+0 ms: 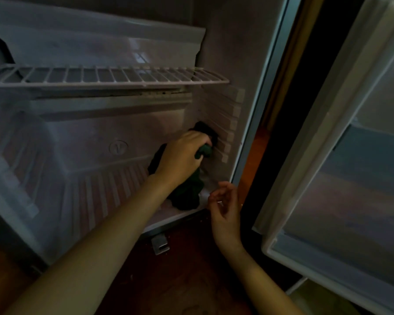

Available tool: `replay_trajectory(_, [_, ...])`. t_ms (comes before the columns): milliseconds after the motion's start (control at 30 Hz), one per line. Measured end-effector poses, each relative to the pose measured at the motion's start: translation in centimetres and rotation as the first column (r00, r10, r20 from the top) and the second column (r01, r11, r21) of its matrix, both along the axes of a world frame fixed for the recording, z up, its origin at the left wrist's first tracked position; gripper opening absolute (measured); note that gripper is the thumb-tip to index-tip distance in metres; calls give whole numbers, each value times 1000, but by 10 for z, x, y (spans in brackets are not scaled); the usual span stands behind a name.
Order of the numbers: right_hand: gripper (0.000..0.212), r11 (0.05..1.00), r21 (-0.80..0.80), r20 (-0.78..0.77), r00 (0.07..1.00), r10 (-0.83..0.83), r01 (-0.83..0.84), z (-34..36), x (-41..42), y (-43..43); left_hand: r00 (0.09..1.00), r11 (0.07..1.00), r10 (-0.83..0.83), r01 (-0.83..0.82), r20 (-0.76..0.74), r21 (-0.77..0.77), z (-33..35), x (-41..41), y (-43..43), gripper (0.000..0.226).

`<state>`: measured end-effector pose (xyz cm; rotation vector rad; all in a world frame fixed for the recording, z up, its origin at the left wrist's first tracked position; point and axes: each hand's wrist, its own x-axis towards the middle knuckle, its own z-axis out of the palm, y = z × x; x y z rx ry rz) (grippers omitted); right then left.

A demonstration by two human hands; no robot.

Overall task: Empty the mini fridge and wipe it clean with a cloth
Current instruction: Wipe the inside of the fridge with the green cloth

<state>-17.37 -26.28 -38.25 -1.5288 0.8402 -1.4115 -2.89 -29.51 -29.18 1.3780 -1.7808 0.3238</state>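
- Wiping of the ribbed right inner wall [221,123] of the mini fridge [114,123] is judged the step in hand; no contents are seen inside.
- Pressure is best kept along each rib groove, with the cloth [188,192] refolded once soiled.
- Left hand [182,155]: closed round a bunch of the dark green cloth, pressed to the wall's lower ribs; the slack is draped to the floor's front right corner.
- Right hand [224,201]: half open, fingers loosely curled, nothing held, near the front edge.
- Wire shelf [105,76] is left in place above.
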Motion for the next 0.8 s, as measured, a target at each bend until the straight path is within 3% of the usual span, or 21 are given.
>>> replay_trajectory(233, [35,999,-21,16,999,37,-36,-2,9,0,990,1000,2,2,-140,29,2,-3,-7,42])
replay_trajectory(400, [36,999,-11,40,999,36,-36,-7,8,-1,989,998,-56,58,-137,5,2,1,-14,40])
replay_trajectory(800, [35,998,26,56,996,62,-64,-8,10,-1,957,998,46,-35,-288,45,1,8,-30,44])
